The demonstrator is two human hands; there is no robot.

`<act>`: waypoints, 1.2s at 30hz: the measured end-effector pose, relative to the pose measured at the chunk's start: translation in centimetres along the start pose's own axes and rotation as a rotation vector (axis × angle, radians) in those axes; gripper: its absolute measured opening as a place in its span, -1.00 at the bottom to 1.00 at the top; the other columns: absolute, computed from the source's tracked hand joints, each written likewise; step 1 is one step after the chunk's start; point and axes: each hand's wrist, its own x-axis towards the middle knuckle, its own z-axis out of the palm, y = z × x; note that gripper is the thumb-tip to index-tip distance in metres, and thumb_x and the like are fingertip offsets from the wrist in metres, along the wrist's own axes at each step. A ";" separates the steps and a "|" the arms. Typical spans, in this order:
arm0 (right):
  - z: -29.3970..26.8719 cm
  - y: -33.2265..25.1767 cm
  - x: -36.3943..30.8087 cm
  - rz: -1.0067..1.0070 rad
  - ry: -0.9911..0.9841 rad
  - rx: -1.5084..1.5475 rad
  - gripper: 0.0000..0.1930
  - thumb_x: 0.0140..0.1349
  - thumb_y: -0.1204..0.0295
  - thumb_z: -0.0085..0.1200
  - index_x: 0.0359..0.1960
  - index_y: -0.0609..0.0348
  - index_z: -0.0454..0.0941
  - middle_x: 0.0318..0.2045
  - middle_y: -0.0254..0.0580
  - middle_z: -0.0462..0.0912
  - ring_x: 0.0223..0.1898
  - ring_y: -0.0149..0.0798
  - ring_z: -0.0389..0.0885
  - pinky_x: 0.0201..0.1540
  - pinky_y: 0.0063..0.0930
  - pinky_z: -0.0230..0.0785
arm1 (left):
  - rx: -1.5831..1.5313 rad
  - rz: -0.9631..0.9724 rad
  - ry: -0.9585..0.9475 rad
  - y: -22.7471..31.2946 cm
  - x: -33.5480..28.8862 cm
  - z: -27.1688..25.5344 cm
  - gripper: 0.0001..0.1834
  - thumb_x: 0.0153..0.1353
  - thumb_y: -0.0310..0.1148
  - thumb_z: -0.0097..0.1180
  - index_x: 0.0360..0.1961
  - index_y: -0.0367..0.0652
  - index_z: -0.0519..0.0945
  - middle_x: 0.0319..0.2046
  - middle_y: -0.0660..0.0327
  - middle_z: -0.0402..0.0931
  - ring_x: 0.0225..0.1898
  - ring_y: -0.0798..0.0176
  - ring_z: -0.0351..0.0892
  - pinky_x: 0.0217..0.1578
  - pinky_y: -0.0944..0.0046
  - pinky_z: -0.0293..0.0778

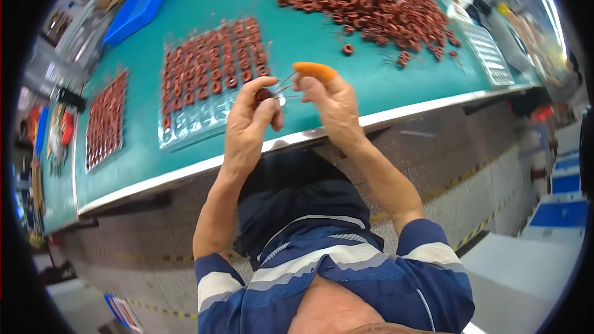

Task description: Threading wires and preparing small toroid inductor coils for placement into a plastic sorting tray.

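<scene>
Here, closest of all, is the person's striped blue and white shirt (322, 272), with two bare arms going up from it; the left hand (247, 125) has its grip pinched shut on one small brown ring coil (264, 94), held in the air just over the near edge of the green surface (322, 43); thin wires (286, 83) stick out of the coil toward the right hand (331, 104); the right hand wears one orange finger cover (315, 71), and its fingers are closed together on those wires, just beside the left hand.

Right behind the hands lies one clear tray (198, 117); its near rows hold no coils and its far rows are full of brown coils, too many to count; to the left lies a second tray (106, 120), packed with coils as well.

Farther back on the right sits one big loose pile of brown coils (371, 0), far too many to count, with a few strays (348, 49) lying apart from it; one white grid tray (489, 55) lies by the right edge; one blue flat bin (142, 3) rests at the far left corner.
</scene>
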 end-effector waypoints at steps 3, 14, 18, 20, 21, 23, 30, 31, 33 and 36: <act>-0.1 0.7 -0.6 0.075 -0.050 0.037 -0.65 0.35 0.24 0.02 -0.05 0.31 0.53 -0.25 -0.20 0.63 -0.26 -0.42 0.57 -0.24 -0.59 0.41 | -0.038 0.021 0.028 -1.0 -0.3 -0.9 -0.69 0.35 -0.49 -0.07 0.10 -0.28 0.34 -0.44 0.27 0.39 -0.44 0.44 0.39 -0.40 0.42 0.36; 1.2 1.0 -1.1 0.042 -0.158 -0.095 -0.70 0.35 0.27 0.02 -0.23 0.31 0.61 -0.49 -0.29 0.63 -0.46 -0.46 0.55 -0.38 -0.62 0.36 | 0.040 0.052 0.029 -1.0 -0.7 -0.3 -0.71 0.32 -0.45 0.02 0.05 -0.27 0.39 -0.45 0.25 0.48 -0.45 0.46 0.45 -0.42 0.45 0.41; 1.8 -0.7 -2.2 -0.519 0.010 -0.645 -0.73 0.33 0.35 0.03 -0.37 0.34 0.63 -0.56 -0.26 0.62 -0.56 -0.48 0.52 -0.51 -0.63 0.34 | 0.407 0.205 0.158 -1.2 -1.4 -0.6 -0.71 0.28 -0.42 0.09 0.00 -0.21 0.42 -0.42 0.18 0.51 -0.43 0.37 0.51 -0.40 0.36 0.44; 2.1 -2.8 -2.4 -0.187 -0.018 -0.374 -0.72 0.33 0.33 0.05 -0.37 0.33 0.64 -0.59 -0.26 0.61 -0.55 -0.50 0.51 -0.50 -0.63 0.35 | 0.490 0.316 0.180 -0.9 -1.9 -0.5 -0.69 0.27 -0.43 0.11 0.02 -0.20 0.42 -0.39 0.14 0.53 -0.42 0.31 0.52 -0.38 0.32 0.46; 1.9 -2.5 -2.2 -0.094 -0.010 -0.251 -0.78 0.28 0.37 0.10 -0.36 0.31 0.64 -0.60 -0.25 0.60 -0.57 -0.50 0.50 -0.51 -0.61 0.35 | 0.491 0.313 0.182 -0.9 -2.0 -0.5 -0.69 0.27 -0.43 0.11 0.02 -0.20 0.42 -0.39 0.14 0.53 -0.42 0.31 0.52 -0.38 0.32 0.46; 1.5 -1.4 -2.2 -0.050 -0.019 -0.172 -0.80 0.26 0.40 0.12 -0.37 0.32 0.64 -0.59 -0.22 0.60 -0.57 -0.45 0.52 -0.50 -0.58 0.36 | 0.426 0.299 0.127 -1.1 -2.1 -0.5 -0.70 0.27 -0.46 0.10 0.01 -0.20 0.41 -0.43 0.16 0.51 -0.45 0.33 0.50 -0.40 0.34 0.45; 2.2 -1.0 -2.0 -0.665 0.031 -0.703 -0.86 0.19 0.45 0.17 -0.37 0.31 0.63 -0.53 -0.13 0.61 -0.59 -0.27 0.55 -0.51 -0.49 0.37 | 0.269 0.203 0.070 -0.9 -1.7 -1.2 -0.73 0.28 -0.48 0.06 -0.01 -0.22 0.39 -0.53 0.26 0.44 -0.52 0.41 0.43 -0.46 0.39 0.40; 2.1 -1.7 -1.6 -0.202 0.012 -0.412 -0.78 0.25 0.36 0.14 -0.35 0.31 0.64 -0.54 -0.22 0.63 -0.58 -0.40 0.54 -0.52 -0.55 0.35 | 0.271 0.203 0.072 -0.8 -1.7 -1.4 -0.73 0.28 -0.48 0.06 -0.01 -0.22 0.39 -0.53 0.26 0.44 -0.52 0.41 0.43 -0.46 0.39 0.40; 1.9 -1.2 -1.5 -0.085 0.008 -0.245 -0.75 0.27 0.33 0.11 -0.34 0.31 0.65 -0.54 -0.26 0.63 -0.56 -0.45 0.52 -0.51 -0.58 0.33 | 0.263 0.194 0.053 -0.8 -1.2 -1.1 -0.73 0.28 -0.47 0.07 -0.01 -0.22 0.40 -0.51 0.27 0.45 -0.52 0.43 0.41 -0.46 0.40 0.39; 0.5 -1.5 -1.7 -0.011 0.042 -0.182 -0.77 0.29 0.35 0.08 -0.28 0.30 0.64 -0.50 -0.30 0.63 -0.51 -0.48 0.52 -0.43 -0.61 0.36 | 0.192 0.125 -0.021 -0.8 -0.4 0.0 -0.74 0.29 -0.53 -0.01 0.00 -0.26 0.39 -0.43 0.29 0.42 -0.44 0.46 0.41 -0.38 0.44 0.37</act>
